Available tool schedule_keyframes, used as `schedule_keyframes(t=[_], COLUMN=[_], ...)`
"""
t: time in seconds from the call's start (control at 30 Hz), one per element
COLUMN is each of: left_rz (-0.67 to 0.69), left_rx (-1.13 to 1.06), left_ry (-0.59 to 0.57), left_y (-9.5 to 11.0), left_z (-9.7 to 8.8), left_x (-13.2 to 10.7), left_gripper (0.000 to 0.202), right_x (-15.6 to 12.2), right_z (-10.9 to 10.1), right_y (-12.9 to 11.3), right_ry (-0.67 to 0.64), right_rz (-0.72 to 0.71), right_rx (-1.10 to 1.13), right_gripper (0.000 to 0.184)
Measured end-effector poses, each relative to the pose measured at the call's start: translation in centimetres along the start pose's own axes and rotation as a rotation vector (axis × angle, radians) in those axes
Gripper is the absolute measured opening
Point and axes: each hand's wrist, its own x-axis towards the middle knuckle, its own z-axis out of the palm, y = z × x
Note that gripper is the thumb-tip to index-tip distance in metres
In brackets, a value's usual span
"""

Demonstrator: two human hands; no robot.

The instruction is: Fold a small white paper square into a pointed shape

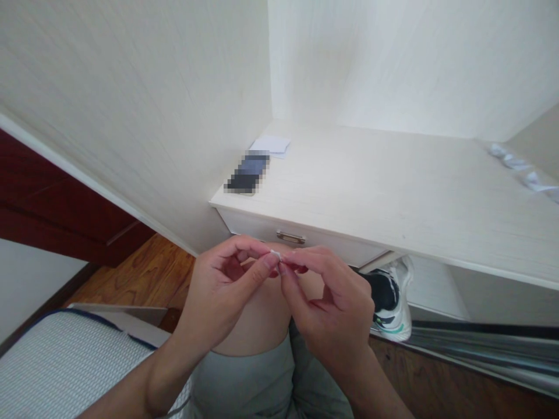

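My left hand (227,288) and my right hand (327,297) meet over my knee, just in front of the desk's drawer. Both pinch one tiny white scrap (275,254) between thumb and fingertips. The scrap is too small for me to name; it looks like a bit of paper. The other fingers of each hand are curled.
A pale wooden desk (393,192) with a drawer handle (290,237) stands ahead. On it lie a phone (247,172), a white paper (271,144) and, at the far right, several crumpled white bits (522,169). A sneaker (391,297) sits under the desk; a mattress edge (65,361) is at lower left.
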Motion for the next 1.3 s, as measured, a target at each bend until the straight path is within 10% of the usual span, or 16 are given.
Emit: schedule_keyframes(t=[0.73,1.3], left_rz=[-0.002,-0.201], left_rx=[-0.220,-0.439], left_ry=[-0.001,0.091], left_y=[0.4,2.0], left_z=[0.1,-0.3], left_x=[-2.2,-2.1], left_gripper=[0.007,0.017], right_x=[-2.2,-2.5], right_z=[1.0,-0.2], right_y=[-2.4,-2.0], right_ry=[0.162,-0.031], right_rz=[-0.242,-0.263], right_rx=[-0.156,-0.012], right_gripper=[0.043,0.043])
